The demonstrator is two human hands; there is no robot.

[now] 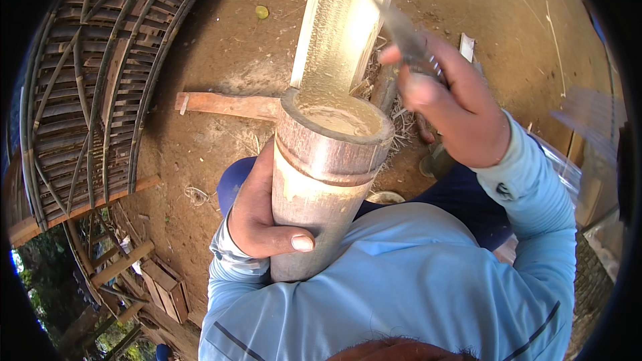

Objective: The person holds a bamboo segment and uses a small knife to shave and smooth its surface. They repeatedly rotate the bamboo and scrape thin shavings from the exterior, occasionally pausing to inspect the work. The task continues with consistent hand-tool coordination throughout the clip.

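Nearest, the light-blue shirt backs the bamboo tube, whose left side the left hand clasps, apparently bracing it there. To the right, the right hand grips a blurred knife near the pale trough stretching far; contact is unclear.

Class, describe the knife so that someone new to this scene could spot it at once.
Start at the light blue shirt and follow its right sleeve up to the right hand. The knife juts from its grip, tip toward the picture's upper left, near the pale bamboo trough. Unlike that trough, it is small, grey, pointed and blurred.
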